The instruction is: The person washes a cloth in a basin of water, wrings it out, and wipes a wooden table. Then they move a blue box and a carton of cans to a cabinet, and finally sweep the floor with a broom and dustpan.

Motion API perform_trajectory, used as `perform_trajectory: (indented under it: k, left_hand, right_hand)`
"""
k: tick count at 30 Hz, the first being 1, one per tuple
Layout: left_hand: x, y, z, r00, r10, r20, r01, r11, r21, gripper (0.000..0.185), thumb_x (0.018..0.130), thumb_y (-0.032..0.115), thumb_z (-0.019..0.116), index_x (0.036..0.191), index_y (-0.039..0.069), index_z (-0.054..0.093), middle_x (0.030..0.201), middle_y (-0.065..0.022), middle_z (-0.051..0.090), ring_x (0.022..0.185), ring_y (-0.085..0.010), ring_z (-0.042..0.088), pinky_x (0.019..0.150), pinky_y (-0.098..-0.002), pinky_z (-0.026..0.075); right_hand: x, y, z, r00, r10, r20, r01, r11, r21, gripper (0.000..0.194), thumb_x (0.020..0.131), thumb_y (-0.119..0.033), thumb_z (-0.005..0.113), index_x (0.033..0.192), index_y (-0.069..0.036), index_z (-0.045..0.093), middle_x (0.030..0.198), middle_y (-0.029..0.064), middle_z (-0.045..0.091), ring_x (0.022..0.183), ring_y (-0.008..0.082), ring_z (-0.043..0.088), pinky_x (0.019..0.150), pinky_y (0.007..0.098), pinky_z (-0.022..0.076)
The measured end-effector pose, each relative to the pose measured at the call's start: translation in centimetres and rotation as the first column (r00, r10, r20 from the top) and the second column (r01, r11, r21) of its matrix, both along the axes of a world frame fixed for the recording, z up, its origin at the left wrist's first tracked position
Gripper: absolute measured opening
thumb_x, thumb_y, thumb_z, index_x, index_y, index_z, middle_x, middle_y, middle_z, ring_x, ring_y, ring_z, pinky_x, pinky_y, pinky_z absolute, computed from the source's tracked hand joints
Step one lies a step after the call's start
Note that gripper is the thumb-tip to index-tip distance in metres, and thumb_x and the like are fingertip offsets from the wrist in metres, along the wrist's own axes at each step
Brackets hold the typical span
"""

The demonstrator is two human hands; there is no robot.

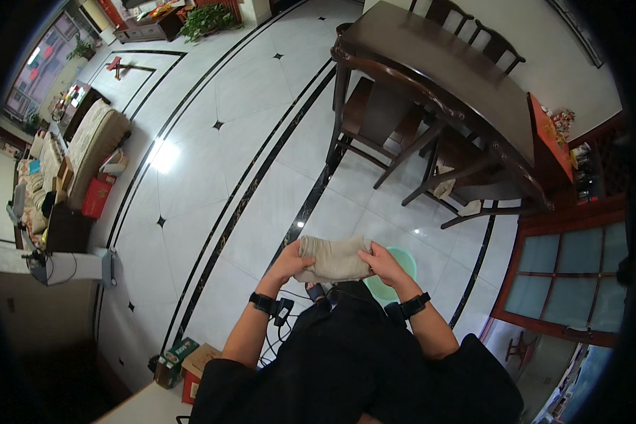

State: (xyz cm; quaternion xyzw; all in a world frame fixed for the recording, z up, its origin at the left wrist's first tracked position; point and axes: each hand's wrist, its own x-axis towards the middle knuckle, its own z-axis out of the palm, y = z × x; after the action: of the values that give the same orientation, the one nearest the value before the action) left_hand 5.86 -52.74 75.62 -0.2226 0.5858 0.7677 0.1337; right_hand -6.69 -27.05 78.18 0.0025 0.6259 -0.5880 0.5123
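A folded beige cloth (333, 258) is stretched between my two hands, out in front of my body. My left hand (290, 261) grips its left end, thumb on top. At the right end my right hand (382, 261) pinches it the same way, thumb over the upper face. Below and to the right, a pale green plastic basin (397, 273) stands on the tiled floor, partly hidden by my right hand and forearm. Both wrists carry black straps with small devices, and cables hang near the left one.
A dark wooden table (445, 58) with chairs stands ahead to the right; one chair (381, 111) faces me. Pale cloths (445, 183) hang on a chair's lower rails. Cardboard boxes (200, 360) sit at lower left. A glazed wooden door (559, 265) is at right, a sofa (93, 153) far left.
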Motion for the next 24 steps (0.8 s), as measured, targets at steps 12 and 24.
perform_trajectory:
  k: [12, 24]
  left_hand:
    - [-16.6, -17.9, 3.1, 0.99, 0.141, 0.027, -0.144, 0.983, 0.114, 0.042, 0.087, -0.001, 0.066, 0.128, -0.001, 0.057, 0.118, -0.0098, 0.067, 0.108, -0.0195, 0.064, 0.096, -0.0343, 0.051]
    - [-33.8, -38.4, 3.6, 0.876, 0.476, 0.079, -0.482, 0.854, 0.194, 0.036, 0.097, 0.004, 0.059, 0.131, -0.004, 0.051, 0.126, -0.0142, 0.062, 0.113, -0.0245, 0.062, 0.099, -0.0396, 0.05]
  right_hand:
    - [-21.8, -19.6, 0.4, 0.952, 0.135, -0.275, -0.163, 0.983, -0.084, 0.04, 0.086, -0.025, 0.078, 0.114, -0.001, 0.063, 0.106, 0.0055, 0.067, 0.096, 0.0123, 0.061, 0.082, 0.0291, 0.0512]
    - [-41.0, -48.4, 0.0, 0.61, 0.217, -0.762, -0.279, 0.959, 0.049, 0.043, 0.077, -0.032, 0.068, 0.105, -0.001, 0.06, 0.101, 0.0214, 0.067, 0.095, 0.0393, 0.065, 0.082, 0.043, 0.0517]
